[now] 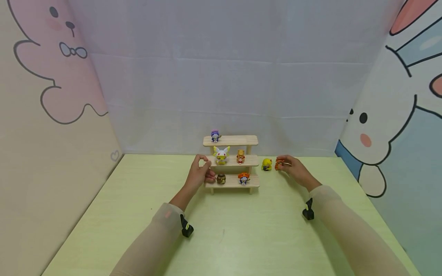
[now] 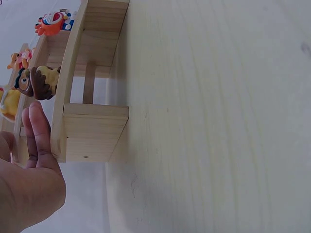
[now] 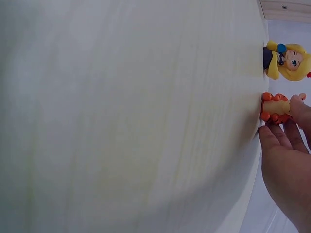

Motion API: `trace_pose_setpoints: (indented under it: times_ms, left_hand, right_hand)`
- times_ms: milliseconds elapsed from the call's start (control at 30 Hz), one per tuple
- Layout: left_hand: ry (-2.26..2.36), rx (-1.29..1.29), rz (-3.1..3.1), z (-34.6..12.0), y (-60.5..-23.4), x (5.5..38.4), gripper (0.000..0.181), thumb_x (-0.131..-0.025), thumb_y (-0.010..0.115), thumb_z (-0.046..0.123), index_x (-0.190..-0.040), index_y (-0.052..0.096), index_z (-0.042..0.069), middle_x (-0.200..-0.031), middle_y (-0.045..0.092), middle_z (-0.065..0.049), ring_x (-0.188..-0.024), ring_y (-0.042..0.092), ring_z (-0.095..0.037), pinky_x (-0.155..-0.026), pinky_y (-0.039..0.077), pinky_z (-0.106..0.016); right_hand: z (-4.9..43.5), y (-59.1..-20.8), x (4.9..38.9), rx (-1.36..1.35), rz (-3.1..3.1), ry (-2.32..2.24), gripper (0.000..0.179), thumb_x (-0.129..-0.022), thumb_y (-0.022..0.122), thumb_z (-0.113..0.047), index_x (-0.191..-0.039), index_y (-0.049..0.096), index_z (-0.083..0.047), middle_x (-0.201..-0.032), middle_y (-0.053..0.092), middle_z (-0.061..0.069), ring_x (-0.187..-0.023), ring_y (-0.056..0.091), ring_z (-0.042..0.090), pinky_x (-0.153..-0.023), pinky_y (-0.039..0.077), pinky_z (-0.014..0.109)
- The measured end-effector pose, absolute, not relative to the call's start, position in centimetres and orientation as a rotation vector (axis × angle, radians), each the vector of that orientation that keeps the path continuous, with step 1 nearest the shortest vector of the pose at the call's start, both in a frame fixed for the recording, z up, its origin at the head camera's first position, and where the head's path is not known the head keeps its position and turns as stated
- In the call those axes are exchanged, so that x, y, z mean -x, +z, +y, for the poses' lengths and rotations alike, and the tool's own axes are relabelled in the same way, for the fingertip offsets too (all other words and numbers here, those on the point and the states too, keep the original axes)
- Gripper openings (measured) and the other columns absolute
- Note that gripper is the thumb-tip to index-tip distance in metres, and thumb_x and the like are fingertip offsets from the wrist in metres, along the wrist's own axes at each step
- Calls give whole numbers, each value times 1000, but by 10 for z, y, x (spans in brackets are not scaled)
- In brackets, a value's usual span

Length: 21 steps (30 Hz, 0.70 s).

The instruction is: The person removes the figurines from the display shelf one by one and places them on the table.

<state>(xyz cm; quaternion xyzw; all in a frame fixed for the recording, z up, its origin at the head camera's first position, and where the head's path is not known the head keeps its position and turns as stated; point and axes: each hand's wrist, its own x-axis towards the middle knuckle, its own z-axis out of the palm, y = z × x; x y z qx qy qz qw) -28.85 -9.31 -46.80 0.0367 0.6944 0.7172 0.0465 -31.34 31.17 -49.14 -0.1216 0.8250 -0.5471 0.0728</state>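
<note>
In the head view my left hand (image 1: 201, 172) is at the left end of a three-step wooden display shelf (image 1: 253, 182). Two fairly straight fingers (image 2: 40, 131) lie over the bottom step, their tips close by a brown owl figurine (image 2: 41, 82). On the right, my right hand (image 1: 291, 167) pinches an orange striped tiger figurine (image 3: 277, 108) between thumb and fingers, upright at the tabletop; the thumb hides its head. Beside it, toward the shelf, stands a yellow-haired girl figurine (image 3: 286, 60).
A purple-capped figurine (image 1: 215, 136) is on the top step. White-and-yellow (image 1: 221, 155) and orange bear (image 1: 240, 156) figurines share the middle one; an orange-hatted figurine (image 1: 243, 178) stands at the bottom right. A pale cloth wall (image 1: 235, 88) rises behind the table (image 1: 221, 237).
</note>
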Motion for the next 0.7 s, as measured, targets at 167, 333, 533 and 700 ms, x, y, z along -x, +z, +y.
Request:
trace_pose_setpoints:
  times_ms: [167,333,533,700]
  left_hand:
    - [2183,-110,2118,-93,-468,289,14,-111,51,20,-117,42,12,-67,66,-7,-56,67,-18,-55,62,-31]
    - [2194,-111,2099,-93,-469,290,14,-110,51,20,-117,42,12,-67,65,-8,-56,66,-18,-55,62,-31]
    - [2193,-112,2092,-93,-470,291,14,-110,51,19,-117,43,12,-67,65,-7,-55,66,-18,-55,62,-31]
    - [2183,-109,2100,-93,-471,292,15,-110,51,20,-118,42,10,-67,65,-8,-56,66,-18,-55,62,-30]
  right_hand:
    - [313,-492,315,365,2495,-1617,45,-108,52,-4,-149,40,10,-141,50,34,-134,50,49,-108,50,42]
    - [314,-492,317,357,2532,-1583,46,-108,54,-6,-149,41,8,-147,47,32,-137,48,48,-104,50,32]
    - [316,-488,320,356,2551,-1571,46,-108,54,-8,-150,41,7,-152,43,30,-142,42,48,-115,41,56]
    - [319,-482,323,362,2531,-1579,47,-109,52,-11,-152,39,4,-156,40,28,-147,34,47,-118,35,63]
